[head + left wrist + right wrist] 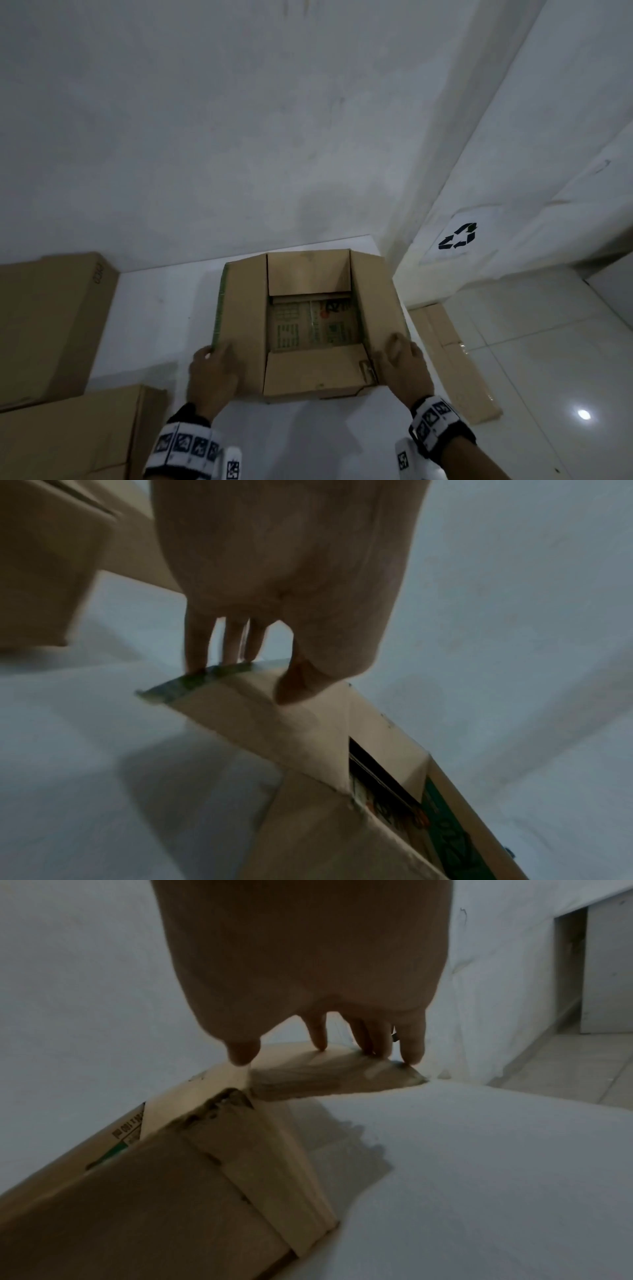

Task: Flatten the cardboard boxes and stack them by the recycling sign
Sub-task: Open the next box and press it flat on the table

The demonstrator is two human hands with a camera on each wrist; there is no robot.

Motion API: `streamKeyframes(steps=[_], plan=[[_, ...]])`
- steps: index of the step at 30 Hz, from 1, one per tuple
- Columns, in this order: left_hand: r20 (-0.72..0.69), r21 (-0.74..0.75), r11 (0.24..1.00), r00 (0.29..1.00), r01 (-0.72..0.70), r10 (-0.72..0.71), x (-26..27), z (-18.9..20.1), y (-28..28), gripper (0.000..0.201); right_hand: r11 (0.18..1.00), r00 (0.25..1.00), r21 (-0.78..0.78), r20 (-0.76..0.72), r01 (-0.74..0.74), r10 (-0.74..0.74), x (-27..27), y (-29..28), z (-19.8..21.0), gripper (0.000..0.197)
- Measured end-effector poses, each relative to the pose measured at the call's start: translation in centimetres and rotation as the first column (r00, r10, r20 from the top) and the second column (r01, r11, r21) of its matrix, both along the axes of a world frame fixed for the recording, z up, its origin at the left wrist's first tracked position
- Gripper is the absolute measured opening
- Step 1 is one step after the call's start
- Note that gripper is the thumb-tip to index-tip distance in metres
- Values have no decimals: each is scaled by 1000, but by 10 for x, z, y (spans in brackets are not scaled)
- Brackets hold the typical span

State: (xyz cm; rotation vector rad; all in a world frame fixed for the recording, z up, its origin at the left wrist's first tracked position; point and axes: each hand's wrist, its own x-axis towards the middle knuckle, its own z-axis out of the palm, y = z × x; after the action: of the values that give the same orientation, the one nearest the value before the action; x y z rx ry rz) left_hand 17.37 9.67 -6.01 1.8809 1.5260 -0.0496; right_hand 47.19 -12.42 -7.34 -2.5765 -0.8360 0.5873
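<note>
I have the open cardboard box [310, 325] standing on the white table [161, 308], close to the table's far right corner and just short of the wall [239, 120]. Its four top flaps are folded outward and its mouth faces up; printing shows on the closed bottom panel inside.

My left hand [213, 373] is at the near left corner of the box, on the green-edged left flap [205, 693]. In the left wrist view the fingers [197, 642] reach over the flap's outer edge and the thumb presses its upper face, so I read a pinch on that flap. My right hand [400, 366] is at the near right corner, on the right flap [329, 1074]; its fingers [413, 1042] come down spread on the flap's face and far edge, the thumb at the fold. Whether they curl under the edge I cannot tell.

The governing relation: the box lies straight ahead of both hands, between them, its slightly longer side running away from me toward the wall. Neither hand is nearer. The recycling sign [458, 236] is on the side wall to the right, beyond the table's right edge, with flattened cardboard [455, 359] on the floor [548, 342] below it.

In my judgement the box is not yet flattened; collapsing it depends on freeing the bottom, then carrying it right. More boxes [48, 325] wait along the table's left edge.
</note>
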Motion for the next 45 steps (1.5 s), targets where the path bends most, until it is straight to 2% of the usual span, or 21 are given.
streamKeyframes(steps=[1,4,6,8,10,15,17,19,21,22,24,26,28,30,32,35,37,40,42,44,45], plan=[[17,-47,999,1000,25,-25,12,3,-1,66,998,998,-30,11,-61,61,2,6,-2,60],[93,-220,975,996,10,11,41,9,-6,81,998,970,-63,-242,-23,7,-2,26,5,91],[194,-304,952,981,31,30,51,15,-11,71,997,943,-40,-329,-63,46,-6,38,8,85],[269,-371,926,962,71,34,54,17,-15,36,996,939,0,-331,-95,89,-3,42,4,72],[310,-371,924,950,95,27,52,15,-18,14,997,932,16,-355,-78,78,1,42,-2,65],[340,-414,908,936,68,86,33,-3,-21,17,993,926,55,-360,-100,113,-3,45,-2,61],[309,-496,866,945,63,108,28,-4,-20,27,991,924,39,-358,-131,136,0,45,-2,62],[242,-546,825,970,144,-10,24,0,-17,46,986,922,-1,-354,-167,156,10,46,0,65],[145,-424,845,945,326,-292,20,4,-7,68,969,932,-56,-289,-242,217,24,53,8,68],[85,-312,865,918,393,-387,20,4,-3,68,959,934,-80,-265,-271,241,31,59,14,68],[-2,-17,889,889,459,-459,23,9,4,47,947,936,-112,-224,-301,271,44,73,25,69],[-100,240,810,844,535,-528,29,13,11,50,929,933,-140,-168,-342,318,53,86,35,69],[-221,362,636,726,681,-651,41,17,13,47,891,912,-198,-123,-408,390,55,97,40,71],[-262,201,597,630,776,-731,51,21,10,29,840,881,-267,-100,-472,463,55,104,43,71],[-213,67,617,616,784,-759,56,24,4,21,811,853,-272,-100,-518,511,53,105,44,64],[-50,-21,618,617,786,-786,65,26,-15,22,829,852,-207,-61,-520,519,52,102,45,56],[35,-115,573,579,812,-814,75,24,-35,22,826,849,-217,-20,-519,528,47,101,45,53],[71,-193,478,498,857,-864,91,22,-59,25,733,765,-295,8,-613,644,28,107,49,51],[53,-199,439,457,876,-888,97,23,-66,27,622,673,-387,6,-680,739,11,111,49,46],[-24,-140,467,468,873,-883,102,23,-65,19,461,529,-510,15,-726,849,-7,111,42,37],[-113,-109,496,485,862,-867,102,25,-62,27,407,466,-557,41,-724,884,-16,109,40,30]])
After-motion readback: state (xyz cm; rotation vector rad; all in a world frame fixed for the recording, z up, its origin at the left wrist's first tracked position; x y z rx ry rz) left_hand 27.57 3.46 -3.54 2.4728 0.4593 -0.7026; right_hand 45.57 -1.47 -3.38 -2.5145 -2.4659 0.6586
